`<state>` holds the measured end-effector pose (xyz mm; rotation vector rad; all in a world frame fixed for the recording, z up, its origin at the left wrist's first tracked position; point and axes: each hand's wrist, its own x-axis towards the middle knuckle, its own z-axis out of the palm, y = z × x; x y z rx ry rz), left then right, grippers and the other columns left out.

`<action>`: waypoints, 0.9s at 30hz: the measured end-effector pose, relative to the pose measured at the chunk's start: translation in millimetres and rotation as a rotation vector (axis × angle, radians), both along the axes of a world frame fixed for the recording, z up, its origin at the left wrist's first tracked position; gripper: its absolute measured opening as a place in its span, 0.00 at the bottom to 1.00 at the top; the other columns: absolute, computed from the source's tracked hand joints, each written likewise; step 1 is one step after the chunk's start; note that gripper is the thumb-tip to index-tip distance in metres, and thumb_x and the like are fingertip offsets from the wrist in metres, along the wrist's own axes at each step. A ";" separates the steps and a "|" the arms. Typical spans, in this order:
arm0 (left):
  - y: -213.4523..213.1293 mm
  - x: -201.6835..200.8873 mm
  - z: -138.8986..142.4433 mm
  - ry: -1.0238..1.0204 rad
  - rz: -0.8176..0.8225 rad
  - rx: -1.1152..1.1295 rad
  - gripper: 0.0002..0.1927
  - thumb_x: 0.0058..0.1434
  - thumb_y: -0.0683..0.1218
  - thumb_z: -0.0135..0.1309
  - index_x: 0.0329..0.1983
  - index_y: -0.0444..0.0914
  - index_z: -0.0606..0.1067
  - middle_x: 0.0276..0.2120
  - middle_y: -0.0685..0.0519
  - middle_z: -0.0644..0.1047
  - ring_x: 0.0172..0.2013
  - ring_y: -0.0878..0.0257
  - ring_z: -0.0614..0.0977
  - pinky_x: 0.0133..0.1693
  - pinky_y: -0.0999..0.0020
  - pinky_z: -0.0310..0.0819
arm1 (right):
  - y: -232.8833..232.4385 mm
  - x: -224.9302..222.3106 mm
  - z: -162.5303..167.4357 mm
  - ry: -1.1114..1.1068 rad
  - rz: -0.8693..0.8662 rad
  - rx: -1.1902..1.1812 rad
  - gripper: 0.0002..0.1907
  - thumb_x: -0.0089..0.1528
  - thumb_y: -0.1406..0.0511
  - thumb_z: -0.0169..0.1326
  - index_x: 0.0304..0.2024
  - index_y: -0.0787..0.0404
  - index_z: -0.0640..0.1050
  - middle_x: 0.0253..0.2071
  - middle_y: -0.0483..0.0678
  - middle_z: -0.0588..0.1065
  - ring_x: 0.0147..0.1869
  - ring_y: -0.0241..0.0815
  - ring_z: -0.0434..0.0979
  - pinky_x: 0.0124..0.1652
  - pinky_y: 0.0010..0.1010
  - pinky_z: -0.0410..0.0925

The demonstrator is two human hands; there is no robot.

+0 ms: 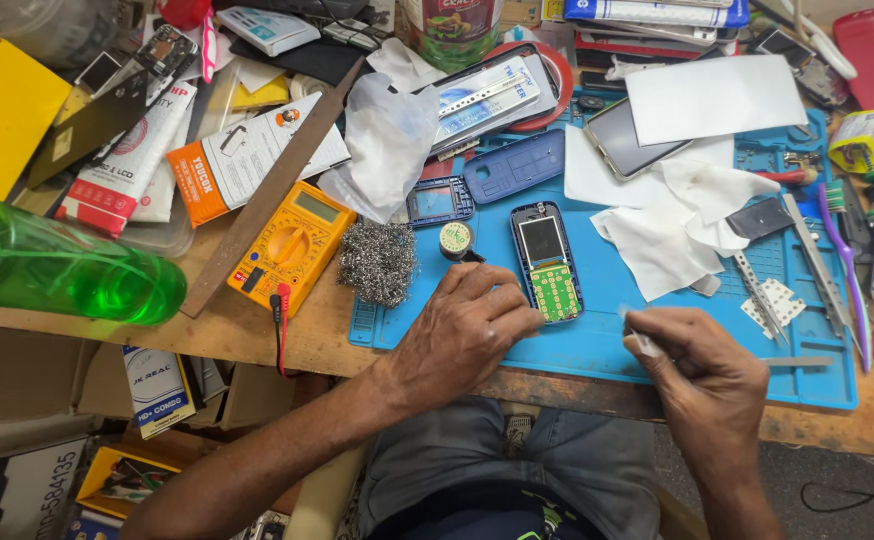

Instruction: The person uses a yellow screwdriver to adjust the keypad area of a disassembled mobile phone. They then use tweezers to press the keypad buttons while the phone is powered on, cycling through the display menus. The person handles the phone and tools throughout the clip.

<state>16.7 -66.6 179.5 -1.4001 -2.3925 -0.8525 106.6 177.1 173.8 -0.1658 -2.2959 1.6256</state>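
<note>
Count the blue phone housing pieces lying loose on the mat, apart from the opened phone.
2: a solid blue back cover above the opened phone, and a blue frame to its left. More may hide under clutter.
</note>
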 end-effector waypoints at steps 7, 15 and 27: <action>-0.8 -2.1 -6.1 -0.014 0.001 0.009 0.12 0.62 0.43 0.61 0.49 0.40 0.82 0.42 0.54 0.80 0.55 0.57 0.77 0.59 0.55 0.68 | -10.7 -14.4 -3.8 0.003 -0.026 0.178 0.10 0.60 0.74 0.64 0.45 0.64 0.84 0.42 0.50 0.83 0.44 0.35 0.83 0.44 0.23 0.75; -0.4 -3.0 -10.4 -0.075 -0.019 -0.001 0.16 0.63 0.44 0.61 0.54 0.38 0.80 0.41 0.54 0.79 0.54 0.58 0.77 0.58 0.55 0.68 | -28.5 -26.6 1.5 0.116 0.032 0.279 0.10 0.60 0.74 0.63 0.44 0.63 0.83 0.43 0.50 0.83 0.46 0.37 0.85 0.46 0.26 0.76; -1.5 -3.3 -13.6 -0.053 -0.043 -0.097 0.20 0.62 0.41 0.57 0.58 0.38 0.78 0.43 0.55 0.77 0.55 0.60 0.75 0.59 0.56 0.67 | -32.3 -30.0 -2.9 0.097 0.036 0.380 0.08 0.59 0.72 0.64 0.42 0.63 0.82 0.41 0.49 0.83 0.46 0.39 0.86 0.41 0.26 0.78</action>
